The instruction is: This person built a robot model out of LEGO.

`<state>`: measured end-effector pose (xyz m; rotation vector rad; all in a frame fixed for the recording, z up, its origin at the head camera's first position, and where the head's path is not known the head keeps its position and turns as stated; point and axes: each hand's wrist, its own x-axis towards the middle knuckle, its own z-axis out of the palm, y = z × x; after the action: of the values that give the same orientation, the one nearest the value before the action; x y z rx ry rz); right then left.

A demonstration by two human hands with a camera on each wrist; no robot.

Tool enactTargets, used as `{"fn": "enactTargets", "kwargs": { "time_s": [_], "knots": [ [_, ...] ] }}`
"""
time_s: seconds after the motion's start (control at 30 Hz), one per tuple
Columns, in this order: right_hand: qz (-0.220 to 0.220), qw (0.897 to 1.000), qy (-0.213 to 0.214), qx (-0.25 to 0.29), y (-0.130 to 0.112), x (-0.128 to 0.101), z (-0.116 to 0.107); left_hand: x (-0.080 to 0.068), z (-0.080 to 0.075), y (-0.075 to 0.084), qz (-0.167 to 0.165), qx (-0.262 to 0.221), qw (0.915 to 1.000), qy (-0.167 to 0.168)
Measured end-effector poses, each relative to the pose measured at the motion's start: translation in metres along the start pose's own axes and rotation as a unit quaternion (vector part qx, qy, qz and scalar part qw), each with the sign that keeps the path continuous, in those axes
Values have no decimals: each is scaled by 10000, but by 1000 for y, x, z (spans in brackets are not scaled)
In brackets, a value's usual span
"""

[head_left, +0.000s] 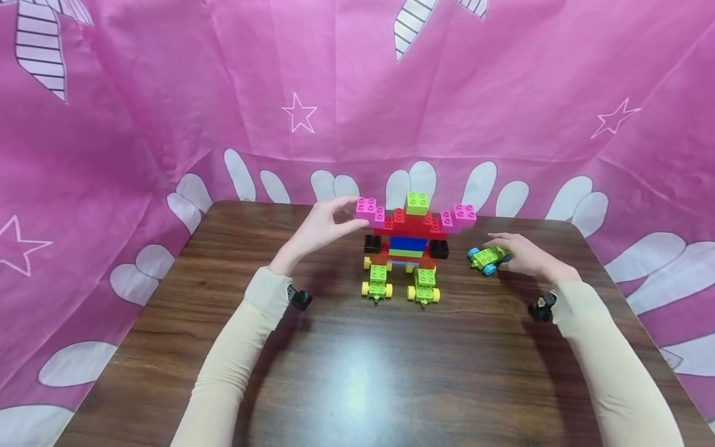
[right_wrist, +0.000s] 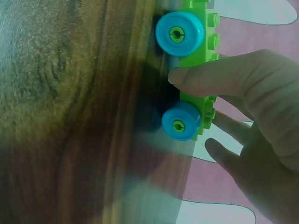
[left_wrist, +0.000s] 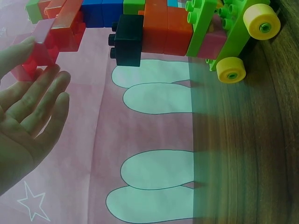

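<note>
The green wheeled block (head_left: 488, 257) with blue wheels is sitting on the counter (head_left: 357, 372) right of centre in the head view, just to the right of the brick model (head_left: 416, 245), its long axis running roughly left to right. The right hand (head_left: 522, 254) is lying directly to its right, and in the right-wrist view its fingers (right_wrist: 219, 79) are pinching the block (right_wrist: 198, 70) between the two blue wheels, thumb across the side. The left hand (head_left: 324, 226) is reaching to the model's left arm, its fingers loosely holding the pink brick (head_left: 365, 208) at the upper left of the model; whether they are truly gripping it, I cannot tell. No brand, label or writing is showing anywhere.
</note>
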<state>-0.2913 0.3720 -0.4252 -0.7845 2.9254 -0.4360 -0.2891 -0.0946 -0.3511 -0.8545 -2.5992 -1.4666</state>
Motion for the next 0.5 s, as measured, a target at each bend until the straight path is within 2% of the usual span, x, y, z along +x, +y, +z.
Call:
{"fn": "enactTargets", "kwargs": {
  "time_s": [0.27, 0.5],
  "knots": [
    [353, 9986, 124, -373, 4, -4, 1, 1, 0, -1, -13, -66, 10000, -44],
    [470, 9978, 144, -448, 7, -14, -1, 0, 0, -1, -27, -97, 9999, -67]
  ]
}}
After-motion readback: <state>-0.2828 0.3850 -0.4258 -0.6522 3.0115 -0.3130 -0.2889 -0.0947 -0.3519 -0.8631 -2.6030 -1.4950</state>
